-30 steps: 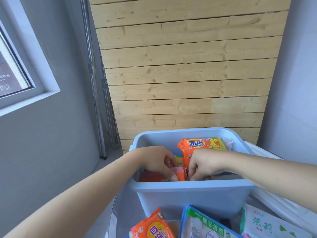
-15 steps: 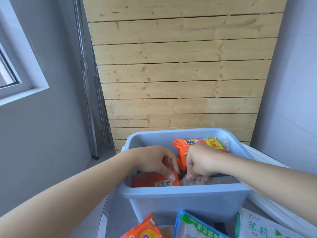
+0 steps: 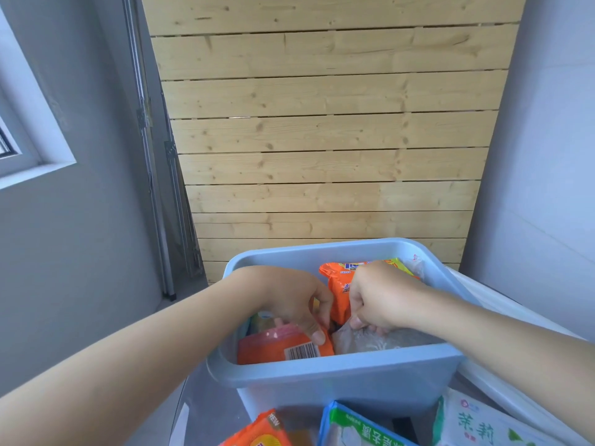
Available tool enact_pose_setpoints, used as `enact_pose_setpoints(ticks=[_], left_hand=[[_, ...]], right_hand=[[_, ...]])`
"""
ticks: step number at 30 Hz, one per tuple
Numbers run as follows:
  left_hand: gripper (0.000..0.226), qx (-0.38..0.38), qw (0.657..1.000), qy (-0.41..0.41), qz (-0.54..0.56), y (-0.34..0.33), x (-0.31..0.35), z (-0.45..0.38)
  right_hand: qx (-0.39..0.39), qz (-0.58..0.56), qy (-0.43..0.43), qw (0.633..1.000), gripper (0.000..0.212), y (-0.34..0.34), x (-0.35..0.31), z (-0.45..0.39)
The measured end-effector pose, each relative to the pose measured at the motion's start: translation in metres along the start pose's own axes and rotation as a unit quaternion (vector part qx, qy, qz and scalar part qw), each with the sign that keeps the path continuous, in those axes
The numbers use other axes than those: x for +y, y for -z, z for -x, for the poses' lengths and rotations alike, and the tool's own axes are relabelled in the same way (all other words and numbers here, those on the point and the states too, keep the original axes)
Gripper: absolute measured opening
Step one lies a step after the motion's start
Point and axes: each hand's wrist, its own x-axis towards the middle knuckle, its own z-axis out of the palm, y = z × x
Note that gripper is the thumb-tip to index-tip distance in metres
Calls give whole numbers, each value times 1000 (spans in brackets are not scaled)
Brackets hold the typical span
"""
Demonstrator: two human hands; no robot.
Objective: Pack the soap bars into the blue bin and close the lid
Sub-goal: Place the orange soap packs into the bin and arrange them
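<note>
The blue bin (image 3: 335, 371) stands open in front of me with several wrapped soap bars inside. My left hand (image 3: 289, 300) reaches into it and grips an orange soap bar (image 3: 283, 347) with a barcode, lying near the front wall. My right hand (image 3: 380, 297) is inside too, fingers pinched on a clear-wrapped soap pack (image 3: 373, 339) at the front right. An orange and yellow Tide soap bar (image 3: 341, 284) stands upright at the back, between my hands. The white lid (image 3: 502, 320) leans to the right of the bin.
Three more soap packs lie in front of the bin: an orange one (image 3: 260, 432), a blue and green one (image 3: 351, 429) and a white and green one (image 3: 476, 426). A wooden slat wall (image 3: 322, 140) rises behind the bin; grey walls stand on both sides.
The barcode-labelled orange bar has been tipped flatter against the front wall by my left hand. My right hand has shifted onto the clear-wrapped pack. The view has drifted slightly right.
</note>
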Motion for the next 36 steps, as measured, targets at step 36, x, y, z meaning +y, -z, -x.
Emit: enact_pose_setpoints(ticks=[36], left_hand=[[10,431,896,-55,87,-69,81,116]], right_hand=[[331,-234,191,894,13,-21,24,115]])
